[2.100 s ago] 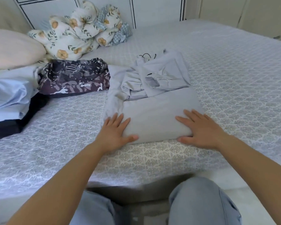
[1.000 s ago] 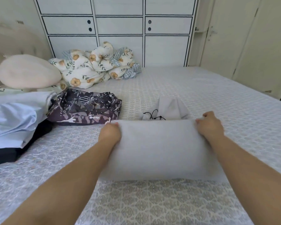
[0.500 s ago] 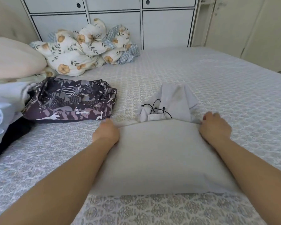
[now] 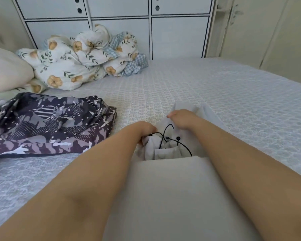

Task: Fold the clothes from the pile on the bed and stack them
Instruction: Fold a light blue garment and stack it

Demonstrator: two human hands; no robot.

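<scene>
Where the bed (image 4: 215,87) spreads under a patterned grey cover, backed by white cupboard doors (image 4: 122,28); heaped at the far left, a flowered quilt (image 4: 80,61) beside a cream pillow (image 4: 5,72); nearer, at left, a dark patterned garment (image 4: 47,126) lying rumpled on the cover; straight ahead between both forearms, a grey hoodie (image 4: 172,197), lower part folded flat, hood end bunched beyond it with a black cord (image 4: 170,136) looping across; left hand (image 4: 141,131) with its grip curled tight on the bunched fabric by the cord; right hand (image 4: 182,119) with its grip pinching the hood cloth just beyond.
</scene>
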